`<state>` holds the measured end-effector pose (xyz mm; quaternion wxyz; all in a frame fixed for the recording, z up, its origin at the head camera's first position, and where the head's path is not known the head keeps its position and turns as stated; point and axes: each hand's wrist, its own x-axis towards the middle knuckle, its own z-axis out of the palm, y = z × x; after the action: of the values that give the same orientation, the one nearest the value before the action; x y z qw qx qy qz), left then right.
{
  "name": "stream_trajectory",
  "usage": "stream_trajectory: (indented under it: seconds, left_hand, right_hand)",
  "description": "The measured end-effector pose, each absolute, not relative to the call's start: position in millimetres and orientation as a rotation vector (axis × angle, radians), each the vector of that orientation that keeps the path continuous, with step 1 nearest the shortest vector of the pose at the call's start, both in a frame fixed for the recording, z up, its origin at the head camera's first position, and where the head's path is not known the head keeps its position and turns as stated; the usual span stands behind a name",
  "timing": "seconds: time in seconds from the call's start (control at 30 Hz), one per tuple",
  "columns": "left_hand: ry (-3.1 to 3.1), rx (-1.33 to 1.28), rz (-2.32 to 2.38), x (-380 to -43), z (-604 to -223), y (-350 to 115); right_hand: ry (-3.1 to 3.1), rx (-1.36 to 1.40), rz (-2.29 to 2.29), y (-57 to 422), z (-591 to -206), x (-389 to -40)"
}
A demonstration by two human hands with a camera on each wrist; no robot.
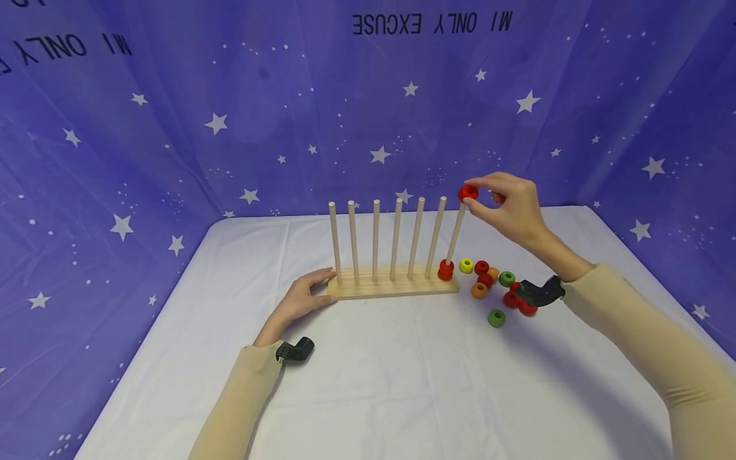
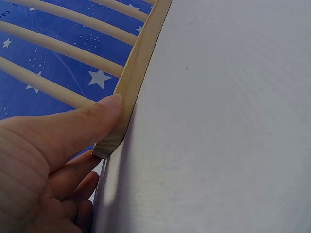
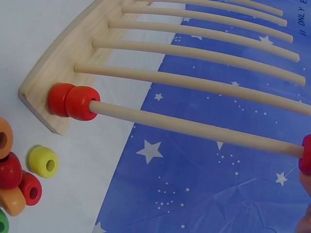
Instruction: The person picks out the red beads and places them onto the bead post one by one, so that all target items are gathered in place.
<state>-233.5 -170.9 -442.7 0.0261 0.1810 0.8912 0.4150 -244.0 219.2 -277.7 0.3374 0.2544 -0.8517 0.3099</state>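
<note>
A wooden peg rack [image 1: 391, 291] with several upright pegs stands on the white table. Two red beads [image 1: 445, 270] are stacked at the foot of its rightmost peg [image 3: 194, 127]. My right hand [image 1: 512, 204] pinches another red bead [image 1: 468, 193] between thumb and fingers, at the top of that same peg; in the right wrist view the bead [image 3: 305, 155] sits at the peg's tip, partly cut off by the frame edge. With thumb and fingers my left hand [image 1: 301, 296] grips the left end of the base [image 2: 138, 63], thumb on the front edge.
Loose beads lie right of the rack: a yellow bead [image 1: 466, 266], green beads [image 1: 497, 318], orange beads [image 1: 480, 290] and several red ones [image 1: 512, 299], some partly behind the right wrist's black camera [image 1: 540, 292]. A blue star-patterned cloth [image 1: 322, 115] hangs behind the table.
</note>
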Motion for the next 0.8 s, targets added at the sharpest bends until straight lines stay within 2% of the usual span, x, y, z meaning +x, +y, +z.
stream_trajectory:
  seconds: [0.8]
  left_hand:
    - [2.757, 0.560, 1.269, -233.8, -444.1, -170.2]
  right_hand:
    - [-2.307, 0.637, 0.789, 219.9, -288.5, -247.3]
